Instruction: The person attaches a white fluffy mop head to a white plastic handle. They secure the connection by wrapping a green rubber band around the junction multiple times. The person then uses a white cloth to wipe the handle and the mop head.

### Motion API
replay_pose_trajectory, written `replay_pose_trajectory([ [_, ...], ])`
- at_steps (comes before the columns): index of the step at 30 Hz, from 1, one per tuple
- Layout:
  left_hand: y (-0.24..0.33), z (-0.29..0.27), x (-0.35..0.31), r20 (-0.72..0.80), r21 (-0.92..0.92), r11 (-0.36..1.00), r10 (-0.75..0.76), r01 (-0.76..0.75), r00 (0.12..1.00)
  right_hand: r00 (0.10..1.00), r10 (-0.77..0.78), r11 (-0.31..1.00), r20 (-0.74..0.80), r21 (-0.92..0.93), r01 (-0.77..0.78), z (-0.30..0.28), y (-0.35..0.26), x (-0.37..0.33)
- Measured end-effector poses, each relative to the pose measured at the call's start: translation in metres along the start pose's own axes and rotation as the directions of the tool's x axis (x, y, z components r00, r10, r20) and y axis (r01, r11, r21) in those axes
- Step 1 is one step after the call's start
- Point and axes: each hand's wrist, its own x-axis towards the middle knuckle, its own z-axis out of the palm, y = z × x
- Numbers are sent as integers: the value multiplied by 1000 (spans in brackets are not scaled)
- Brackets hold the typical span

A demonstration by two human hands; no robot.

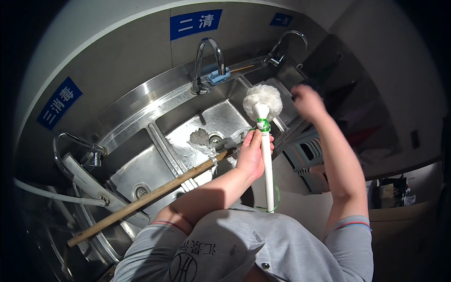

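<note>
My left hand [252,157] is closed round the upper part of a white stick with a fluffy white head [263,101], held upright in front of my body. Green string [263,125] is wound about the neck, just under the head. A loose green strand [277,199] hangs by the stick's lower end. My right hand [307,102] is raised to the right of the fluffy head, apart from it and blurred. Its fingers look curled, and a dark bit shows at their edge; what it is cannot be made out.
A wooden pole [150,196] lies slantwise across the steel sinks. In the middle basin [183,120] a grey clump [199,137] sits beside the drain. Curved taps [206,61] stand along the back, with a blue brush [218,76] behind one. Grey stools [307,157] are stacked at right.
</note>
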Motion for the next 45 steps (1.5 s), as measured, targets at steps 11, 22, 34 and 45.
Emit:
replay_pose_trajectory([
  [11, -23, -23, 25, 75, 297, 922, 238, -249, 968, 409, -64, 632, 910, -280, 723, -9, -215, 6],
  [22, 5, 10, 12, -243, 17, 1000, 22, -18, 970, 909, -278, 415, 311, 892, -179, -65, -195, 39],
  [34, 14, 4, 1, 50, 28, 1000, -16, 14, 999, 792, 569, -364, 221, 931, 2, 16, 40, 17],
  [45, 16, 12, -17, 205, 31, 974, -228, 226, 952, 863, -206, -511, 461, 701, -497, 208, -85, -22],
])
